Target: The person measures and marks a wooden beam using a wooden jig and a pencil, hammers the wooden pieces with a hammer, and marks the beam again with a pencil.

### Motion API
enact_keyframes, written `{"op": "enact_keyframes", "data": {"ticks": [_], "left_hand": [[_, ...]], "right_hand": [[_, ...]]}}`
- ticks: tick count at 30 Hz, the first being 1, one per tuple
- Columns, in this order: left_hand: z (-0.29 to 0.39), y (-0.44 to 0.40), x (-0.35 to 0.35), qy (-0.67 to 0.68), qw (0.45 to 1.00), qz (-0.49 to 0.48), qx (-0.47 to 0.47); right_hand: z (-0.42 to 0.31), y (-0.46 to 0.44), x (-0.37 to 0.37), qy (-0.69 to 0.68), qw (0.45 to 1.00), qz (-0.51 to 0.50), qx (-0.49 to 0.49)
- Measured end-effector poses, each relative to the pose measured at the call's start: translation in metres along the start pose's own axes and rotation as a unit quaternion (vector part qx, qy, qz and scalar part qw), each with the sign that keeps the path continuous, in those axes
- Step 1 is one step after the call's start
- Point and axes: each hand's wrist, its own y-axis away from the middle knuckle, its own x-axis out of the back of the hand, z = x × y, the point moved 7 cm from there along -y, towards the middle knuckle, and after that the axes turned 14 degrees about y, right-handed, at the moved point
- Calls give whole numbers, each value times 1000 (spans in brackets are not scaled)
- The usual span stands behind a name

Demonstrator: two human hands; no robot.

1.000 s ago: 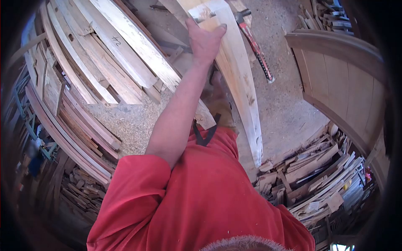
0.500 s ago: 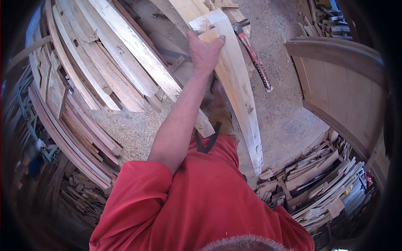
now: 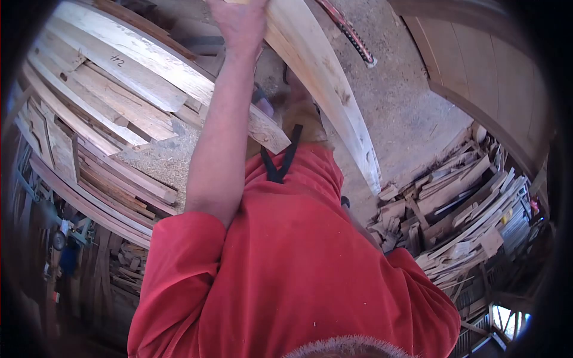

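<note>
My left hand (image 3: 242, 22) reaches forward at the top of the head view, with its fingers partly cut off by the frame edge. It grips the left edge of a long, curved, pale wooden board (image 3: 325, 71), which tapers towards its near end on the right. My right hand is out of view; only the red right sleeve (image 3: 421, 286) shows. Beyond the board lies a hammer (image 3: 349, 33) with a red and black handle, its head outside the frame.
Stacked curved planks (image 3: 125, 65), one marked with a number, fill the left side. Sawdust (image 3: 158, 161) covers the floor beside them. A panelled wooden piece (image 3: 483, 71) stands at the right, above a heap of offcuts (image 3: 453, 203).
The view has shifted, so my left hand, the board and the hammer appear higher in the frame. The hammer's head has left the view. My left hand stays at the board.
</note>
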Motion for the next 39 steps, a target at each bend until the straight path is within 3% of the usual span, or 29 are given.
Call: {"op": "enact_keyframes", "data": {"ticks": [3, 6, 8, 9, 11, 13, 15, 17, 18, 20, 21, 23, 25, 27, 29, 31, 33, 34, 37, 39], "left_hand": [[-1, 3, 1, 19, 999, 7, 43], [2, 0, 1, -16, 999, 6, 40], [4, 3, 1, 27, 999, 2, 37], [5, 3, -1, 27, 999, -4, 40], [10, 3, -2, 13, 1000, 4, 12], [-6, 3, -2, 78, 996, 4, 32], [-17, 0, -4, 175, 982, 9, 75], [-6, 3, -3, 124, 990, 13, 64], [0, 4, -3, 78, 995, 20, 53], [4, 5, -4, 76, 996, 19, 53], [5, 5, -4, 73, 996, 19, 52], [-1, 3, -4, 105, 993, 17, 48], [-2, 4, -3, 137, 990, 13, 43], [1, 1, 0, 6, 999, -3, 36], [10, 2, -2, -58, 998, -24, -2], [-20, 2, 8, -97, 995, 13, -11], [-14, -3, 6, -103, 994, 20, 10], [-8, 1, 2, -10, 997, 0, 83], [14, 0, 7, -29, 994, 9, 106], [15, -3, 9, -177, 961, -36, 208]], "right_hand": [[22, -27, -17, -9, 998, -45, 44], [11, -42, -13, -65, 975, -128, 167], [-30, -31, 18, -199, 962, -153, 107], [-29, -42, 27, -366, 920, -139, 8], [-25, -87, 19, -329, 942, -45, -52], [-65, -121, 6, -345, 930, -18, -128], [-124, -177, -10, -209, 970, -32, 122], [-162, -191, -15, 98, 992, 4, 82], [-170, -190, -27, 95, 992, 5, 82], [-174, -182, -36, 301, 951, 60, 28], [-173, -170, -40, 303, 951, 62, 28], [-184, -140, -35, 349, 910, 202, 99], [-192, -141, -37, 366, 909, 176, 97], [-201, -144, -35, 382, 905, 157, 102], [-176, -154, -31, 343, 929, 136, 37], [-171, -144, -12, 347, 921, 158, 79], [-181, -133, -1, 359, 915, 166, 81], [-196, -117, 9, 344, 909, 208, 109], [-197, -121, 18, 366, 894, 218, 140], [-202, -118, 28, 380, 893, 217, 104]]}}
